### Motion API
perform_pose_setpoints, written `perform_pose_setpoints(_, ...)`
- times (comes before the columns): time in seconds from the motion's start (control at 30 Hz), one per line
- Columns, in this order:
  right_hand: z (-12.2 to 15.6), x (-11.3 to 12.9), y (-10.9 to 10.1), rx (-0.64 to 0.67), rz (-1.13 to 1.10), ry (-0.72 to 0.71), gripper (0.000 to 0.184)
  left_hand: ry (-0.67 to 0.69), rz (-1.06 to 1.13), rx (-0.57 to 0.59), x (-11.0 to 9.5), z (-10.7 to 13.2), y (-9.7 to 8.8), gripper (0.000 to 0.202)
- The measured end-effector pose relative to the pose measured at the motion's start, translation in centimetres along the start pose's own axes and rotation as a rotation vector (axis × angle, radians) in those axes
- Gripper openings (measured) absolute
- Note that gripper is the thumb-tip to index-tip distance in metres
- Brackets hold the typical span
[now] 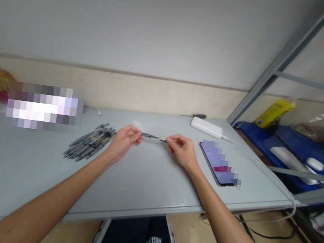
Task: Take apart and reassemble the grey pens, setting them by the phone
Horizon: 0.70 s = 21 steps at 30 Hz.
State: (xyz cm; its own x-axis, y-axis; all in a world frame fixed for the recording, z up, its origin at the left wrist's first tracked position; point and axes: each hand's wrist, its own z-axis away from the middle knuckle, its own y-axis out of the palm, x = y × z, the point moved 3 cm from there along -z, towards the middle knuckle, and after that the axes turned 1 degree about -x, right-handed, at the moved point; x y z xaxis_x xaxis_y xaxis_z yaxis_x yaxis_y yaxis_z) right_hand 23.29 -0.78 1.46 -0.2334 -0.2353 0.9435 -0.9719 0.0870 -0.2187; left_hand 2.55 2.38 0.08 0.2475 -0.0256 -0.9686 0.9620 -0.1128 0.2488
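A slim dark pen [149, 136] lies level above the tabletop, its left end pinched between the thumb and fingers of my left hand [126, 140]. Its right end is pale yellowish. My right hand [182, 150] faces it from the right, with thumb and fingertips closed on a small dark pen part [163, 140]. Whether that part touches the pen's tip I cannot tell. Just left of my left hand is a pile of many similar dark pens [89, 143], all slanting roughly the same way.
Right of my right hand lies a phone [215, 160], screen up. Behind it are a white power strip [207, 127] with a cable and a screwdriver [199, 116]. A metal frame post [263, 79] rises at the table's right end. The front edge [138, 213] runs below my forearms.
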Motion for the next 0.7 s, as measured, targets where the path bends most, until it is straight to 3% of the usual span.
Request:
perform_pose_setpoints(0.2, 0.22, -0.01, 0.48, 0.015, -0.028, -0.017, 0.031, -0.045, 0.045, -0.017, -0.20, 0.09, 0.05, 0.028)
perform_pose_setpoints(0.33, 0.31, 0.26, 0.24, -0.013, 0.093, -0.037, 0.033, -0.038, 0.023, 0.018, -0.15, 0.18, 0.17, 0.029)
perform_pose_setpoints(0.43, 0.28, 0.22, 0.06, 0.019, 0.156, 0.016, 0.044, 0.020, -0.036, 0.049, -0.11, 0.18, 0.26, 0.030)
perform_pose_setpoints(0.57, 0.15, -0.05, 0.09, 0.080, 0.127, 0.093, 0.043, 0.064, -0.081, 0.065, -0.14, 0.14, 0.29, 0.029)
perform_pose_setpoints(0.7, 0.12, 0.16, -0.21, -0.031, 0.241, -0.037, 0.041, 0.050, -0.159, 0.159, -0.23, 0.49, 0.78, 0.022)
